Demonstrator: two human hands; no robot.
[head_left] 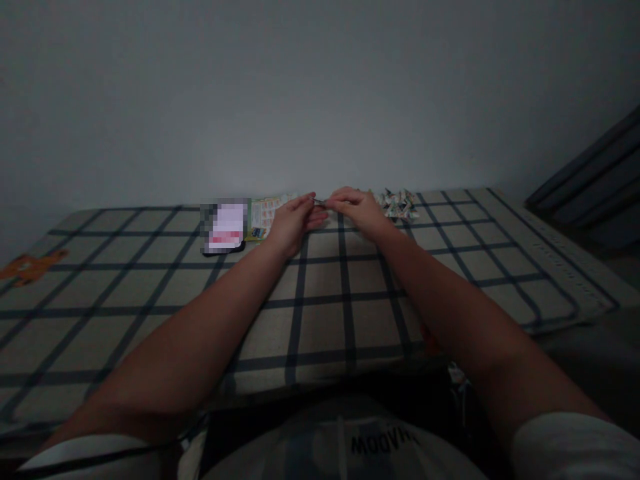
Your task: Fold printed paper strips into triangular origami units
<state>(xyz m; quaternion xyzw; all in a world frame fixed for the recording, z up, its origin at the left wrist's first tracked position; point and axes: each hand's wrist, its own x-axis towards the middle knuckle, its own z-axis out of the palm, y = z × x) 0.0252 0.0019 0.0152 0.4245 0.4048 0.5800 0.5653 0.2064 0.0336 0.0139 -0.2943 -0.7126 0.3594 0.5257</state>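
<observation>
Both my arms reach far forward over a checked bedsheet point(325, 313). My left hand point(293, 220) and my right hand point(357, 208) meet fingertip to fingertip near the wall. Between them they pinch a small thin strip-like piece point(320, 201), too small and dark to name. Both hands' fingers are closed in a pinch. A pile of small folded paper pieces point(399, 203) lies just right of my right hand. A printed colourful sheet point(264, 219) lies flat just left of my left hand.
A phone with a lit, blurred screen point(225, 228) lies left of the printed sheet. An orange print point(30, 265) shows on the sheet at far left. A plain wall rises behind. Dark folded bedding point(595, 187) sits at the right. The room is dim.
</observation>
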